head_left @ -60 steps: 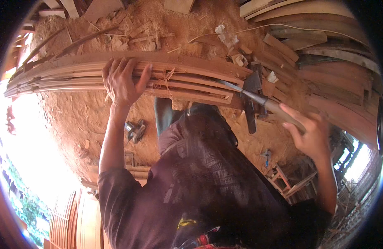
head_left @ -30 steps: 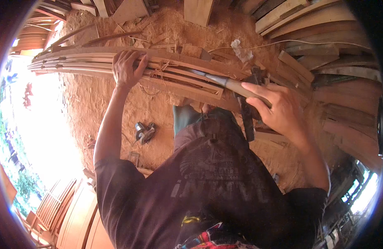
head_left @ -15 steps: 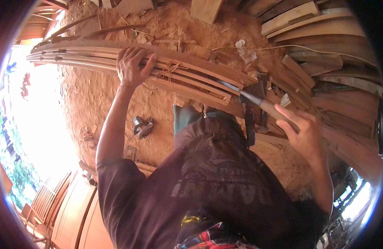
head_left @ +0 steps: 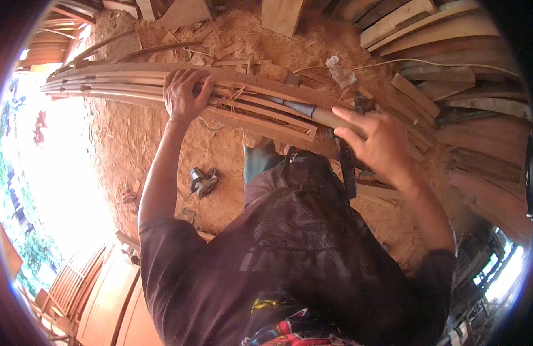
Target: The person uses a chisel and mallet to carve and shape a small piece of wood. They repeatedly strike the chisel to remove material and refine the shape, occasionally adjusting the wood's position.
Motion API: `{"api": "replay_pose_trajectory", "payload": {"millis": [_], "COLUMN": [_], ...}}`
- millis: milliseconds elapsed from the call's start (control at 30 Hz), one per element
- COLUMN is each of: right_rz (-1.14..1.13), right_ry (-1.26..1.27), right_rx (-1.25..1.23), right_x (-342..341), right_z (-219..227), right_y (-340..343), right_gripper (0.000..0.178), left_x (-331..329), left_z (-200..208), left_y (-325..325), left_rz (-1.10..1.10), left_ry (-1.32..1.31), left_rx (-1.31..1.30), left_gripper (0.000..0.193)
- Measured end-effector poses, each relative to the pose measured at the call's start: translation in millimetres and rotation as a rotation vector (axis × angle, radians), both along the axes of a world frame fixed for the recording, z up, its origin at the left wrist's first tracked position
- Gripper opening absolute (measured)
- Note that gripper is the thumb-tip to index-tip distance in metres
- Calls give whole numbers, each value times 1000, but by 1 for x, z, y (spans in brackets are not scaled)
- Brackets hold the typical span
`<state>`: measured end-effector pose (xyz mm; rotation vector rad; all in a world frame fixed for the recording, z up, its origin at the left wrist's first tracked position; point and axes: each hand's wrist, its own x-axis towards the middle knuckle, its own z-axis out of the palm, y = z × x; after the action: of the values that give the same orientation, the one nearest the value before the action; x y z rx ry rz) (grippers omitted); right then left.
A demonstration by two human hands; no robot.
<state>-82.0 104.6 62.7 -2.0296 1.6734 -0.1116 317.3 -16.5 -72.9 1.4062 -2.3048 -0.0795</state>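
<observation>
A long wooden piece with narrow grooves (head_left: 278,125) runs across in front of me, from the far left to just right of my body. My left hand (head_left: 186,95) grips it near the middle, fingers curled over the top. Curly wood shavings (head_left: 235,98) cling to it beside that hand. In my right hand (head_left: 379,141) is a chisel with a wooden handle (head_left: 330,117); its dark metal shank lies along a groove and points left. The blade's tip is hard to make out among the strips.
On the dusty ground sits a circular saw (head_left: 203,181), below the wooden piece. A dark clamp or vise (head_left: 347,167) stands by the right end. Stacked boards (head_left: 434,43) and a pale cord (head_left: 405,62) lie at the right. Panels (head_left: 108,297) stand lower left.
My right hand has pushed the chisel leftward along the groove, bringing its handle over the right end of the wooden piece. My left hand keeps its grip in nearly the same place.
</observation>
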Motion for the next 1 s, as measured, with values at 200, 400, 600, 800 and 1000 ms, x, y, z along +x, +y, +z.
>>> {"api": "replay_pose_trajectory", "payload": {"millis": [200, 400, 600, 800, 1000], "right_rz": [146, 138, 41, -87, -151], "right_ry": [208, 100, 5, 188, -10], "right_rx": [27, 245, 266, 366, 229], "right_x": [8, 71, 68, 87, 79], "right_z": [-9, -56, -30, -41, -33], "right_y": [-1, -48, -43, -51, -33], "right_gripper": [43, 47, 43, 49, 52], "left_x": [7, 7, 5, 0, 9], "left_z": [-3, -4, -7, -3, -5], "left_y": [1, -3, -1, 2, 2], "left_rz": [-6, 11, 27, -6, -7], "left_ry": [7, 29, 57, 119, 90], "left_rx": [9, 41, 17, -3, 31], "left_gripper": [34, 32, 30, 29, 33]}}
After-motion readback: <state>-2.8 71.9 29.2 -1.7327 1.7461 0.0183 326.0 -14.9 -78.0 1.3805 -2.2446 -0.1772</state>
